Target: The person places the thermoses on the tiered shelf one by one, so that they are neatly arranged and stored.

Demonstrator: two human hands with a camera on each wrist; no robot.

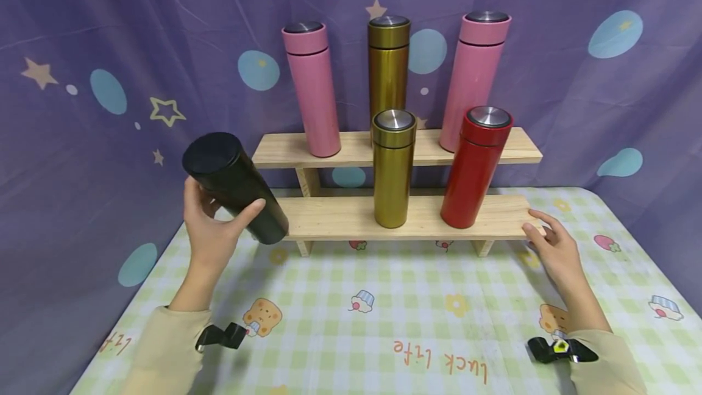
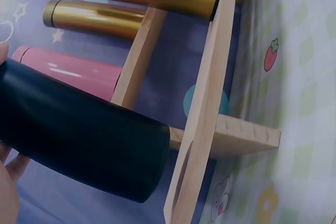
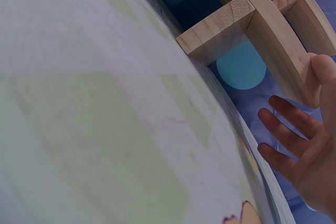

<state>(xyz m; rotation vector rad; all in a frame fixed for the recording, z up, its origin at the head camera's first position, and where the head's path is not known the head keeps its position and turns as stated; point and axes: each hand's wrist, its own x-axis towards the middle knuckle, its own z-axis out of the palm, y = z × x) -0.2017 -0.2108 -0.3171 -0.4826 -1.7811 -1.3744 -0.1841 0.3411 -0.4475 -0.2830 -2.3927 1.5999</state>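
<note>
My left hand point(image 1: 211, 236) grips a black thermos bottle point(image 1: 241, 185), thumb on the near side. The bottle leans, its upper end to the left and its lower end at the left end of the wooden two-tier shelf's lower board point(image 1: 329, 218). In the left wrist view the black bottle point(image 2: 84, 129) overlaps the shelf point(image 2: 202, 108); whether they touch I cannot tell. My right hand point(image 1: 556, 249) holds the lower board's right end between thumb and forefinger. In the right wrist view its other fingers point(image 3: 289, 135) spread below the board point(image 3: 283, 51).
A gold bottle point(image 1: 393, 175) and a red bottle point(image 1: 474, 169) stand on the lower board. Behind, the upper board point(image 1: 351, 142) bears a pink bottle point(image 1: 315, 96), another gold bottle point(image 1: 388, 72) and a second pink bottle point(image 1: 476, 84). Checked cloth point(image 1: 329, 322) covers the table; a purple curtain point(image 1: 181, 35) hangs behind.
</note>
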